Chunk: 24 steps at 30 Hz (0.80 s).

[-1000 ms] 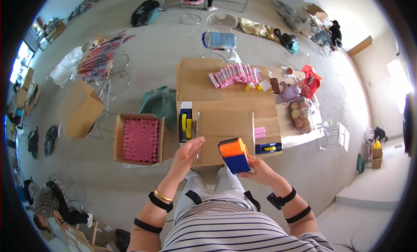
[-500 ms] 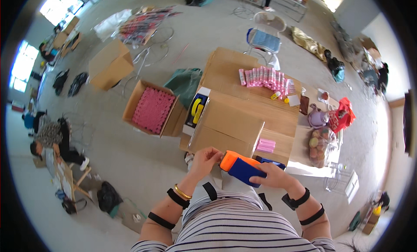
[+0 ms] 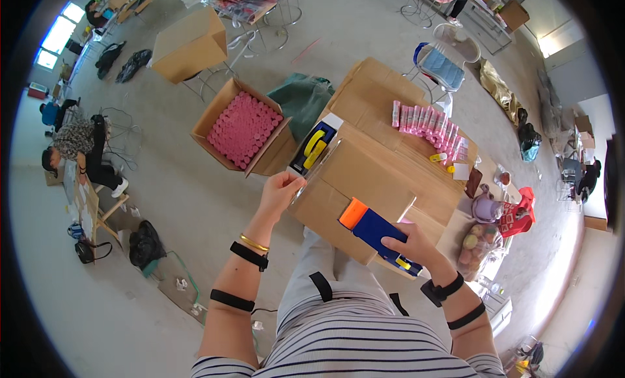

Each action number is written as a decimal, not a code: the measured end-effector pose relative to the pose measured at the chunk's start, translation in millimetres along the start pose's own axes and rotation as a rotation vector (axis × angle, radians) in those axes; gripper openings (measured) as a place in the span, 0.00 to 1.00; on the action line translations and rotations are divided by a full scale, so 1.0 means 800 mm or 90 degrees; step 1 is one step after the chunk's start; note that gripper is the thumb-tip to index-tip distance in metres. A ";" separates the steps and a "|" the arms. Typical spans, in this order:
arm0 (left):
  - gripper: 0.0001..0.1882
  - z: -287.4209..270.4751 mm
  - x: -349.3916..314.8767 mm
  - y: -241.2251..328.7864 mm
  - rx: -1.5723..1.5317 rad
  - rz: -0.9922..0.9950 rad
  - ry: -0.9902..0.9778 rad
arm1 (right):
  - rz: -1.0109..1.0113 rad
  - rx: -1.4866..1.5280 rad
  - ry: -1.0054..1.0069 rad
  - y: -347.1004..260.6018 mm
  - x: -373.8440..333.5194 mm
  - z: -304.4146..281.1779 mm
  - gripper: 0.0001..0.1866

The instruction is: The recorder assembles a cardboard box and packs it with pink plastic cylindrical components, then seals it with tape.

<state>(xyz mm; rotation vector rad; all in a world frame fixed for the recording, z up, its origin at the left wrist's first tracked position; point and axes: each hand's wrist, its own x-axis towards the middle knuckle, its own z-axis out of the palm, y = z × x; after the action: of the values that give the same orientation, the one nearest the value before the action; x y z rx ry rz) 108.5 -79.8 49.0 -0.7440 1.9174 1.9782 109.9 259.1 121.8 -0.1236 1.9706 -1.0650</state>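
The right hand (image 3: pixel 416 245) wraps its fingers around a blue-and-orange dispenser (image 3: pixel 376 229), held over the near right part of a box (image 3: pixel 345 179). The left hand (image 3: pixel 278 194) has its thumb and fingertips drawn together at the box's left edge; whether they pinch anything I cannot tell. The box lies at the near edge of the worktop (image 3: pixel 436 189). Beside it, along the worktop's left edge, is a yellow dispenser (image 3: pixel 316 147); a blue dispenser (image 3: pixel 408 266) sits at the near right corner. Pink tubes (image 3: pixel 426 126) lie toward the far right corner, and a cardboard sheet (image 3: pixel 374 85) covers the far left one. Beyond the left edge, a carton (image 3: pixel 213 111) of pink cylinders (image 3: pixel 242 129) stands by a green bag (image 3: pixel 301 101); past the right edge are a purple jug (image 3: pixel 486 209) and a red bag (image 3: pixel 517 214).
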 end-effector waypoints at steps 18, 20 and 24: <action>0.07 -0.039 0.126 -0.078 -0.145 -0.040 -0.024 | 0.059 -0.020 -0.011 -0.005 0.077 0.001 0.25; 0.07 -0.042 0.131 -0.083 -0.145 -0.055 -0.040 | 0.064 -0.007 -0.002 -0.001 0.082 0.005 0.24; 0.07 -0.037 0.134 -0.086 -0.195 -0.088 -0.052 | 0.069 0.001 0.004 -0.005 0.091 0.006 0.24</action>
<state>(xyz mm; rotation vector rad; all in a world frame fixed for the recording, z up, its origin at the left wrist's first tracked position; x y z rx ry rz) 62.2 -120.0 -66.5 -0.8322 1.4933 2.2024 67.3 220.3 76.6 -0.0125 1.9590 -0.9977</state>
